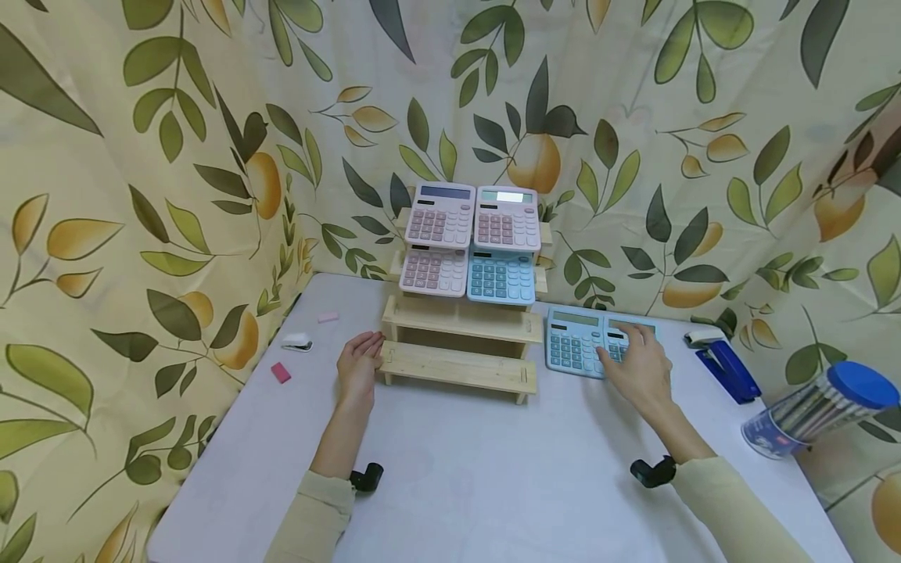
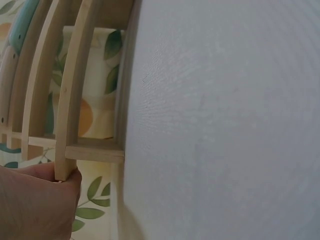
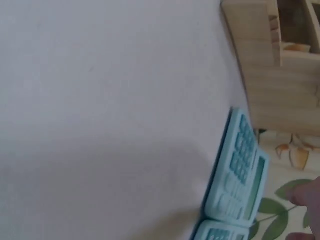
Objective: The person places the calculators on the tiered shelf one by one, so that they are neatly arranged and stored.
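A tiered wooden display stand (image 1: 461, 366) stands at the middle of the table. My left hand (image 1: 359, 367) holds the left end of its lowest step; the left wrist view shows the thumb and fingers about the plank end (image 2: 65, 167). Higher up sit a lilac calculator (image 1: 439, 215), a pinkish-white calculator (image 1: 507, 219), a pink calculator (image 1: 433, 271) and a blue calculator (image 1: 501, 277). To the stand's right, two more blue calculators lie side by side: the left one (image 1: 573, 349) and the right one (image 1: 616, 338). My right hand (image 1: 644, 367) is over the right one, fingers spread; contact is unclear.
A blue stapler (image 1: 728, 367) and a blue-lidded tub of pens (image 1: 809, 414) are at the right. On the left lie a small white stapler (image 1: 297, 342), a dark pink eraser (image 1: 281, 372) and a pale pink block (image 1: 328, 317). A leaf-patterned curtain (image 1: 225, 297) surrounds the table.
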{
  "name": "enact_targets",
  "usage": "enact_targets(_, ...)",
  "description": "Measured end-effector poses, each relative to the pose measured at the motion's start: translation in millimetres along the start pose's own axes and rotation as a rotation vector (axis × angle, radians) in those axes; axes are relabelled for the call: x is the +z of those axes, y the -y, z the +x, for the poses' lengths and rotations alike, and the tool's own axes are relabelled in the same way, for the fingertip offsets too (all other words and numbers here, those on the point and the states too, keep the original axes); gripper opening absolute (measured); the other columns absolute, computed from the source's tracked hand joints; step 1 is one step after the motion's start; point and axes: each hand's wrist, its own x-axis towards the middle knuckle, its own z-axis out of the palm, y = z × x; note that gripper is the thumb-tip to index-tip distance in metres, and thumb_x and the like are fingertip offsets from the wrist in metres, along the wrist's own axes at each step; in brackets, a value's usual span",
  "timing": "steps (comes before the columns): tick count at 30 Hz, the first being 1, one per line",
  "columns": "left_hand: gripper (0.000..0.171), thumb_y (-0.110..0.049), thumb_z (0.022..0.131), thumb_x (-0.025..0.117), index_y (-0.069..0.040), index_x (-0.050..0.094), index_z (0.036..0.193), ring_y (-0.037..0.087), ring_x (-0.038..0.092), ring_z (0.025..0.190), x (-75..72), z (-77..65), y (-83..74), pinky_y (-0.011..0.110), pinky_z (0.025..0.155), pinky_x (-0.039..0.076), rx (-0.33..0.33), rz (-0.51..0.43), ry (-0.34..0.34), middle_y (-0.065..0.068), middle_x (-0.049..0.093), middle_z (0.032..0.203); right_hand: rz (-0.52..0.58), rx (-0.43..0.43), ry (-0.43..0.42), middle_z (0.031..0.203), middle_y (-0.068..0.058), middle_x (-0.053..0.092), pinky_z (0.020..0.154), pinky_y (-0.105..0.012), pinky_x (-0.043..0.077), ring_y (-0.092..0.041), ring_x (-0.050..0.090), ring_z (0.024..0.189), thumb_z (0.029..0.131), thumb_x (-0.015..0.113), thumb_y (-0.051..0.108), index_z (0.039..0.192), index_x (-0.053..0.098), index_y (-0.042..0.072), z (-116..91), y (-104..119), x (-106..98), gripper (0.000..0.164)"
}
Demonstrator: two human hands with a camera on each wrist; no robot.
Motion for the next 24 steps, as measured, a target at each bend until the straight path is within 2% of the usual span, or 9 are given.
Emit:
enact_targets(6,0.06,0.032,0.085,0.038,0.016,0.039,0.143,0.039,0.05,0.141,0.8,-0.7,-0.6,0.035,0.121,0.04,0.005,-0.003,-0.01,0.035,0.05,0.146,-0.026,0.049,0.056,0.159,-0.035,0.031,0.105,-0.081,0.033,-0.062,0.035,0.138,0.096,0.071,0.033,0.15,0.044,-0.007,2,-18,5,0.073)
enact_targets(12,0.061,0.032,0.085,0.037,0.018,0.036,0.144,0.04,0.049,0.142,-0.1,0.1,0.2,0.036,0.121,0.04,0.008,-0.008,-0.006,0.036,0.048,0.146,-0.039,0.167,0.161,0.161,-0.04,0.016,0.111,-0.082,0.027,-0.064,0.024,0.143,0.098,0.068,0.039,0.155,0.031,-0.011,3,-30,8,0.084)
enact_targets(16,0.061,0.032,0.084,0.037,0.018,0.037,0.144,0.04,0.05,0.141,-0.3,1.1,1.0,0.036,0.121,0.04,0.01,-0.012,-0.008,0.036,0.049,0.146,-0.046,0.223,0.207,0.16,-0.042,0.014,0.109,-0.081,0.029,-0.066,0.025,0.14,0.098,0.067,0.043,0.156,0.026,-0.012,5,-37,11,0.09)
enact_targets(24,0.061,0.032,0.084,0.037,0.017,0.037,0.144,0.04,0.05,0.141,0.1,2.0,1.6,0.035,0.12,0.041,0.005,-0.005,-0.01,0.036,0.049,0.146,-0.062,0.249,0.232,0.159,-0.044,0.012,0.107,-0.079,0.034,-0.068,0.029,0.134,0.098,0.065,0.046,0.157,0.021,-0.014,7,-47,17,0.095)
